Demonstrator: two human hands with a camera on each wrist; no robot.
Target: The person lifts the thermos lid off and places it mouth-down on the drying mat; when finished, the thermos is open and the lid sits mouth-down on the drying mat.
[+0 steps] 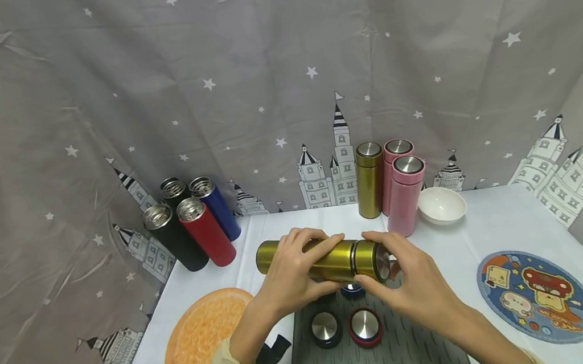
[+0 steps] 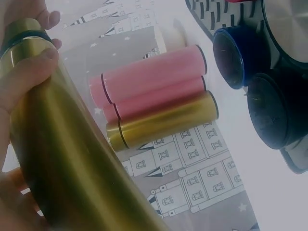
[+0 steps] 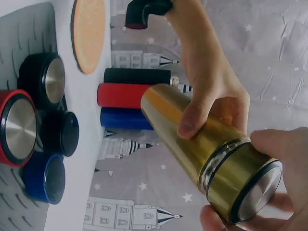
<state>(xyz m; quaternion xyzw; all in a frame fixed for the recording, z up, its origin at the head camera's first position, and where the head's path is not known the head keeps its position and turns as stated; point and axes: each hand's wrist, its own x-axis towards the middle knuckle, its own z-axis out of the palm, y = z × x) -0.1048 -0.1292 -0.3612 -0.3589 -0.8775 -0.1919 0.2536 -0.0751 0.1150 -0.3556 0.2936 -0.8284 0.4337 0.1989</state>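
A gold thermos bottle (image 1: 331,264) lies sideways in the air above the grey mat, its lid end to the right. My left hand (image 1: 289,270) is wrapped round the bottle's body. My right hand (image 1: 414,281) grips the gold lid (image 3: 238,180) between thumb and fingers. In the right wrist view, a shiny steel ring (image 3: 219,161) shows between lid and body. Below, several loose lids rest on the mat: a black lid (image 1: 326,329), a red-rimmed lid (image 1: 365,326), a blue lid (image 3: 44,178) and another dark lid (image 3: 61,134).
Lidless black (image 1: 180,242), red (image 1: 208,234) and blue (image 1: 220,207) bottles stand back left. A lidded gold bottle (image 1: 370,184), pink bottles (image 1: 405,201) and a white bowl (image 1: 442,205) stand behind. An orange round mat (image 1: 201,337), ridged grey mat (image 1: 412,349) and cartoon mat (image 1: 537,297) lie in front.
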